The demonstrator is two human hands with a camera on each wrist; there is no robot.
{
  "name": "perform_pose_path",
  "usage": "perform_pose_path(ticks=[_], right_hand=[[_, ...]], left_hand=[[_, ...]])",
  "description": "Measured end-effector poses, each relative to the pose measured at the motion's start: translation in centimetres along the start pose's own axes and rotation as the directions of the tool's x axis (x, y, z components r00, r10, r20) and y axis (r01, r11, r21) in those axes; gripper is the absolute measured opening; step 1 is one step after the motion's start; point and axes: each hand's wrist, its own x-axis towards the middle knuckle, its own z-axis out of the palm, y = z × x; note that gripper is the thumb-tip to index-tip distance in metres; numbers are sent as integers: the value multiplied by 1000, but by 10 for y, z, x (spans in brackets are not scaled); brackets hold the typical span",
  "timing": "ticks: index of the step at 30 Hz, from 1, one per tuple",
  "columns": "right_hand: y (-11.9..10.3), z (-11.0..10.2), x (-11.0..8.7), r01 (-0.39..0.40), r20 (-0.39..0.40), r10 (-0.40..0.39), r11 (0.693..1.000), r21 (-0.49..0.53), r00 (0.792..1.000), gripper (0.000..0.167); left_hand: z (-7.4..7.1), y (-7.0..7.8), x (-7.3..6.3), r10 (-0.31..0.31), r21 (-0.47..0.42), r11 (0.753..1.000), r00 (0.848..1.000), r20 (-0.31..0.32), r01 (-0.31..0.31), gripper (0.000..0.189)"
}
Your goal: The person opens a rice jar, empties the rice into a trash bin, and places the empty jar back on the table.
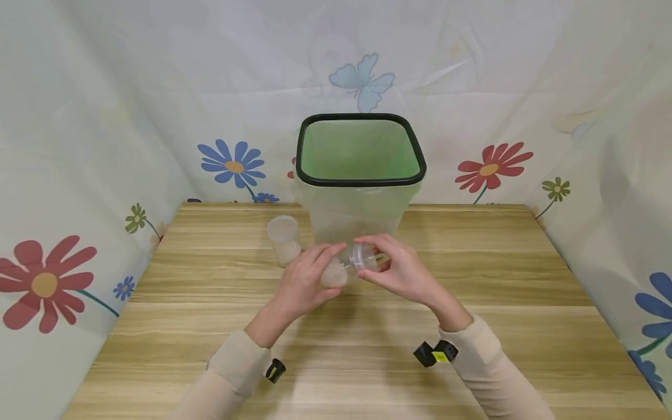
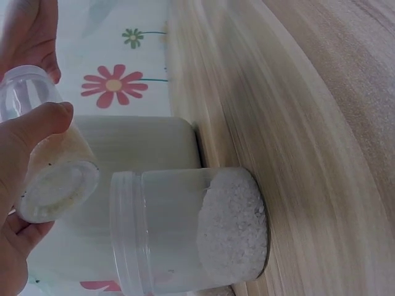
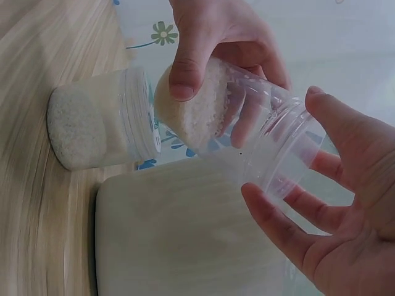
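My left hand [image 1: 307, 280] grips a clear plastic jar [image 3: 200, 111] round its base, with white rice-like grains in the bottom part. The jar is tilted, its top end towards the right. Thumb and fingers of my right hand [image 1: 401, 268] hold the clear screw-top end [image 3: 281, 151]; whether it turns there I cannot tell. Behind the left hand a second clear jar [image 1: 284, 236] stands upright on the table, partly filled with similar white grains. In the left wrist view this standing jar [image 2: 231, 228] is close below the held one.
A tall bin [image 1: 362, 198], pale outside and green inside with a black rim, stands just beyond the hands at the table's back edge. The wood-grain table [image 1: 210, 326] is enclosed by a flower-printed curtain [image 1: 157, 87] at the back and sides.
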Motion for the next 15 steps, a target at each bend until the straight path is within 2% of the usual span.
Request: perform_pose_path(ticks=[7,15], right_hand=[[2,-2,-2,14,-11,-14,1000,-3,1000,51],[4,-1,-4,55,-19,-55,998,10,998,51]], left_hand=[[2,1,2,28,9,1000,999,-46,-27,88],[2,2,4,13,25,1000,1000,-25,-12,87]])
